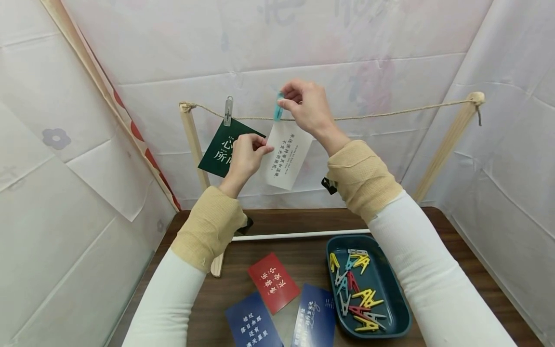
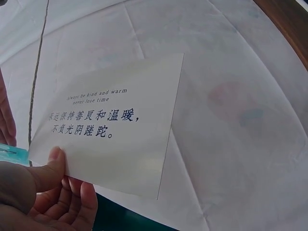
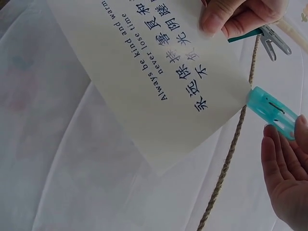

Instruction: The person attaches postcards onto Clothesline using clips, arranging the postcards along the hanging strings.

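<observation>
My left hand (image 1: 246,158) pinches the left edge of a white printed card (image 1: 288,156) between thumb and fingers. My right hand (image 1: 313,107) holds a light-blue clothespin (image 1: 278,107) by its upper end. In the right wrist view the clothespin's tip (image 3: 255,98) meets the card's upper corner at the twine (image 3: 235,142). Just left of my left hand, a dark green card (image 1: 217,149) hangs from the line under a grey clothespin (image 1: 228,112), partly covered by that hand.
Wooden posts (image 1: 448,144) hold the twine at both ends. On the table (image 1: 195,299) lie a red card (image 1: 274,283) and blue cards (image 1: 255,322). A dark blue tray (image 1: 401,308) of several coloured clothespins stands at the right. A white rod (image 1: 299,235) crosses behind.
</observation>
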{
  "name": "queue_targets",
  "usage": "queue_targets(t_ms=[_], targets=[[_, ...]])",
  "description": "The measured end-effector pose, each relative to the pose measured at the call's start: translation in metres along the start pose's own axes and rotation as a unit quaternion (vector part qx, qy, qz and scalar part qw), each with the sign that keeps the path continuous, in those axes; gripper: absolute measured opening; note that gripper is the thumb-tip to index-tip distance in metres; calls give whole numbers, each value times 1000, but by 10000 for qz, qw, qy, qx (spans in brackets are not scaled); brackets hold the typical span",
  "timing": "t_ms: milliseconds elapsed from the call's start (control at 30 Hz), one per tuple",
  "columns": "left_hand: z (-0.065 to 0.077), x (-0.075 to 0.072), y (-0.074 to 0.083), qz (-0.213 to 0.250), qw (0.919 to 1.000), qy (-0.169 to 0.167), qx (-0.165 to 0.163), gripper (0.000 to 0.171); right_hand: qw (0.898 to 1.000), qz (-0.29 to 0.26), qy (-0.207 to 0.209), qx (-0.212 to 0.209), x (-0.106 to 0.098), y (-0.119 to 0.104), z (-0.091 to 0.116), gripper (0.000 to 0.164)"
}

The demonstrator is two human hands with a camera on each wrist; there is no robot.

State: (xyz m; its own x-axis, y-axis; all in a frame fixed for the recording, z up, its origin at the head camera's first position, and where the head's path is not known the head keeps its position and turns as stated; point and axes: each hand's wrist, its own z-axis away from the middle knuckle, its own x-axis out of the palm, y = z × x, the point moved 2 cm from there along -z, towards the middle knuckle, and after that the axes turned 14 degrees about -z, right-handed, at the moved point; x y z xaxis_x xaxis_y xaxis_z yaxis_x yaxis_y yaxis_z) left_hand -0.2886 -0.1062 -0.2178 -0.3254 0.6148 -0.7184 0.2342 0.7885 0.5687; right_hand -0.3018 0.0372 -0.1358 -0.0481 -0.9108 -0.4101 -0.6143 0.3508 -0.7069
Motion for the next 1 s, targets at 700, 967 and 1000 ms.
queue_targets(t_ms=[700,967,1000], targets=[[1,5,-3,-49,9997,222,134,13,9992,275,-117,261,5,5,-1,12],[2,8,-5,35,9998,163,89,12,9984,347,-267,345,7,7,-1,13],[2,8,-5,57,9998,166,88,11,9984,355,-283,338,7,7,-1,13]])
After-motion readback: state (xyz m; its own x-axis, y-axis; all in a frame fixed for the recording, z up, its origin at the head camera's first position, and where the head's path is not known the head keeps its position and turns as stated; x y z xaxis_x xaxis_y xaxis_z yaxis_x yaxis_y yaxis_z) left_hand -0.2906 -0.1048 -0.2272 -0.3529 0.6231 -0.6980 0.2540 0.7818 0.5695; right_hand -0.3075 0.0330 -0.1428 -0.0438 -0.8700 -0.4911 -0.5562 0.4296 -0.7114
